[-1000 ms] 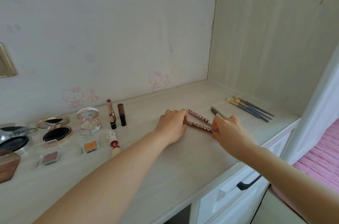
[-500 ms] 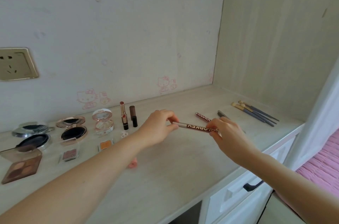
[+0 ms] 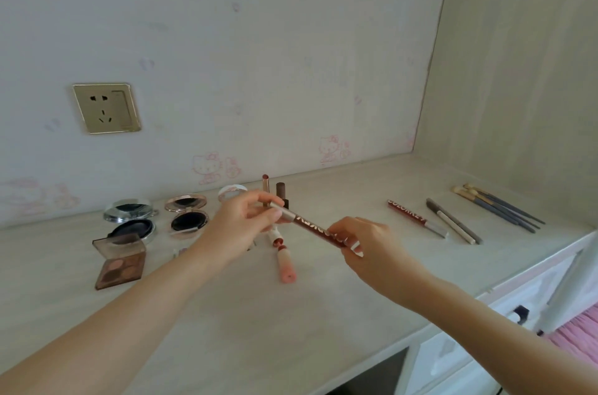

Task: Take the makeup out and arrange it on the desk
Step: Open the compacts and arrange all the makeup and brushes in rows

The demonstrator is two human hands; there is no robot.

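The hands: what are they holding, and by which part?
One dark red pencil, held in the air: the left hand pinches its silver end, the right hand pinches the opposite end.

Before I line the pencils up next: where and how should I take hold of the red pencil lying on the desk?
I'd pinch the red pencil at mid-barrel, from above and from its left. It lies flat on the desk, too thin for a wrap, and the grey pencils lie close on its right.

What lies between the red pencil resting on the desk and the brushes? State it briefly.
In the head view, slim grey and cream pencils lie on the desk between the red pencil and the brushes, touching neither.
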